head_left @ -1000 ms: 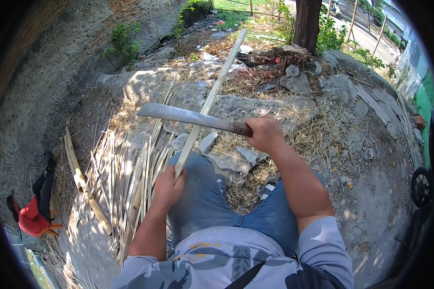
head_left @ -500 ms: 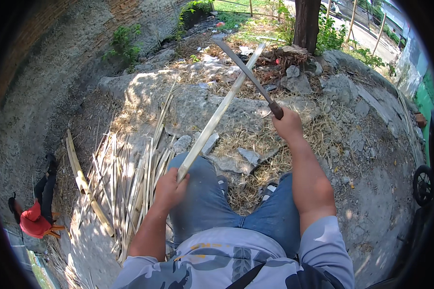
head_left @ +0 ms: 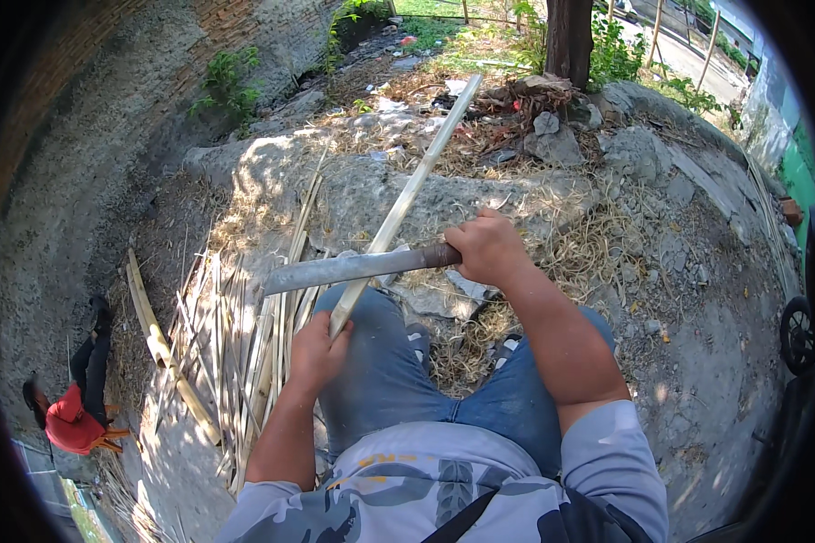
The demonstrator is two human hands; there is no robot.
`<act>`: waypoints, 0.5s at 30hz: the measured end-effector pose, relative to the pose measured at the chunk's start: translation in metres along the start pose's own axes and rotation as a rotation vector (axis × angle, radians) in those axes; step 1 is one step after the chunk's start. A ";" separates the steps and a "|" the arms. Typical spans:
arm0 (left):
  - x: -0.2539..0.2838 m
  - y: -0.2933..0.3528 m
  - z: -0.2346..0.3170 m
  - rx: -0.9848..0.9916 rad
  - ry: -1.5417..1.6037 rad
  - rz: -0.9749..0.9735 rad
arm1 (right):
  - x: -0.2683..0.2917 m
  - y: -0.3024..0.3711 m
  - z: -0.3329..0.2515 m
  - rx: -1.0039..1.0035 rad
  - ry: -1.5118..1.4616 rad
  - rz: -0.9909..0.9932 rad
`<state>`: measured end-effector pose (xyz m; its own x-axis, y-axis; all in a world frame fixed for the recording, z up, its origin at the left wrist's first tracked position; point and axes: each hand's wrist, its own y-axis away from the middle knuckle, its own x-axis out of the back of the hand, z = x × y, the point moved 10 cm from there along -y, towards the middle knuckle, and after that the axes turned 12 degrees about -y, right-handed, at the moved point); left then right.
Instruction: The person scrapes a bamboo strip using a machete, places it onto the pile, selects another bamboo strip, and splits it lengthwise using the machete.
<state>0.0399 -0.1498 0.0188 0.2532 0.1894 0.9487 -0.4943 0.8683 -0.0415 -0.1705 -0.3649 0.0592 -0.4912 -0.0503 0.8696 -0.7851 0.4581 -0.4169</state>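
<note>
With the left hand, fingers wrapped round its near end, I hold a long, pale bamboo strip aslant by the blue-jeaned left knee — presumably for steadiness; the right hand, fingers clenched on the brown handle, holds a grey steel machete across it.

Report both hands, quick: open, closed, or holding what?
Left hand: closed, holding the near end of a pale bamboo strip.
Right hand: closed, holding a machete by its brown handle.
</note>
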 end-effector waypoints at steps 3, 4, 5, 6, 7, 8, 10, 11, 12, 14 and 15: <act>0.000 0.000 -0.001 0.012 0.023 -0.026 | 0.014 0.008 0.046 -0.221 -0.071 0.068; -0.001 0.000 -0.002 0.034 0.055 -0.042 | 0.020 0.017 0.076 -0.440 -0.117 0.104; 0.000 0.000 -0.002 0.036 0.058 -0.036 | 0.021 0.018 0.085 -0.434 -0.115 0.106; 0.000 0.000 -0.001 0.032 0.073 -0.049 | 0.026 0.031 0.110 -0.613 -0.206 0.177; 0.000 0.000 0.000 0.027 0.087 -0.063 | 0.028 0.047 0.132 -0.793 -0.297 0.250; 0.001 0.000 0.000 0.027 0.087 -0.064 | 0.029 0.049 0.135 -0.794 -0.297 0.249; 0.002 -0.001 0.005 -0.022 0.048 -0.060 | 0.026 0.054 0.141 -0.823 -0.324 0.209; 0.000 0.000 0.004 -0.023 0.048 -0.065 | 0.026 0.054 0.141 -0.827 -0.324 0.207; 0.000 -0.001 0.002 -0.017 0.051 -0.043 | 0.027 0.049 0.137 -0.795 -0.302 0.207; -0.002 -0.001 0.000 -0.012 0.052 -0.025 | 0.025 0.045 0.129 -0.768 -0.282 0.205; -0.001 -0.001 0.000 0.003 0.064 -0.007 | 0.024 0.038 0.119 -0.698 -0.293 0.200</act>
<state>0.0405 -0.1508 0.0180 0.3090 0.2127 0.9270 -0.4945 0.8685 -0.0345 -0.2576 -0.4545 0.0325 -0.7540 -0.0957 0.6498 -0.3002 0.9302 -0.2113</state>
